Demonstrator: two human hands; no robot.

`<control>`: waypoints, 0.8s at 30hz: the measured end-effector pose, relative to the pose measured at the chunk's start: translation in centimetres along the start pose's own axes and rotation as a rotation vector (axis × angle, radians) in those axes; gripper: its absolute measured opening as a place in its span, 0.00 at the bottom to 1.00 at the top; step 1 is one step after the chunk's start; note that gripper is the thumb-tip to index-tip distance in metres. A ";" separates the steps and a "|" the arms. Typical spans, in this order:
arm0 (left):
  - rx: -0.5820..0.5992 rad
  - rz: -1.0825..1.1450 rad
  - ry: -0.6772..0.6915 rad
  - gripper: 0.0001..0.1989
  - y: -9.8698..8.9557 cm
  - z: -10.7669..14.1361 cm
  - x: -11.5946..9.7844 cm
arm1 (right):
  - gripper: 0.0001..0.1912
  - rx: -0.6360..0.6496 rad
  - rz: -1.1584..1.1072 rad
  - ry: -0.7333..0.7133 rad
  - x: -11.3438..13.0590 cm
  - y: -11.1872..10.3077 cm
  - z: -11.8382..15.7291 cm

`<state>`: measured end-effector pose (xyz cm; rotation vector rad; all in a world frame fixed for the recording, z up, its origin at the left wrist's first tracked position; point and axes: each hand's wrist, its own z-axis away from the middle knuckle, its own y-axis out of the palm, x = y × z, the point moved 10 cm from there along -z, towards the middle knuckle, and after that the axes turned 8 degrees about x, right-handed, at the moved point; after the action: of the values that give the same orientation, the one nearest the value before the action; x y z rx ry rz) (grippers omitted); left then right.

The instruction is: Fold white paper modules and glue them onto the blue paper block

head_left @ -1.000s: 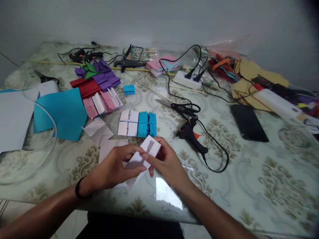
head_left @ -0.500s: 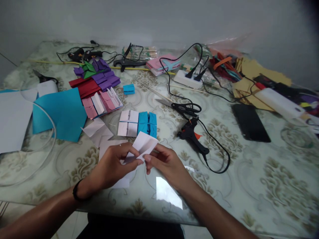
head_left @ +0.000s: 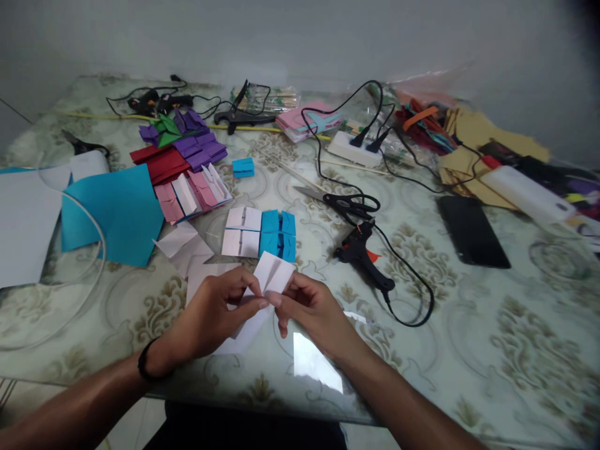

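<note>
Between my two hands is a folded piece of white paper (head_left: 270, 273), creased down its middle and held above the table near its front edge. My left hand (head_left: 225, 306) pinches its left side between thumb and fingers. On the other side, my right hand (head_left: 307, 303) grips it, with the thumb pressed near the crease. Just beyond lie folded white paper pieces (head_left: 241, 231) and folded blue paper pieces (head_left: 278, 232) side by side. Loose white paper scraps (head_left: 206, 275) lie under and beside my left hand.
Right of my hands are a black glue gun (head_left: 363, 253), scissors (head_left: 351, 203) and a phone (head_left: 472, 231). A power strip (head_left: 355, 150) with black cables stands behind. Blue paper (head_left: 112, 215), pink folded pieces (head_left: 194, 194) and purple ones (head_left: 201, 150) lie at left.
The white paper has turned more upright in my hands, and its crease now faces me more. My fingers have shifted slightly along it; both hands still hold it.
</note>
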<state>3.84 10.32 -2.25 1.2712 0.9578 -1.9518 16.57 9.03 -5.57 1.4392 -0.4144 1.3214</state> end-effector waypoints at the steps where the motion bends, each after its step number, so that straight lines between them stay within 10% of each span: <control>1: -0.007 -0.012 0.006 0.08 0.0 0.0 -0.1 | 0.14 0.003 -0.012 -0.005 0.0 0.0 0.0; 11: -0.043 0.141 -0.050 0.16 -0.1 0.1 1.1 | 0.20 -0.064 0.175 0.034 0.5 -0.2 0.5; 24: 0.210 0.226 -0.055 0.14 1.6 -0.4 0.1 | 0.21 -0.037 0.278 0.049 1.3 0.4 0.6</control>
<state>5.31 9.72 -2.85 1.3683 0.5657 -1.9351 16.94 8.84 -4.14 1.3499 -0.6211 1.5584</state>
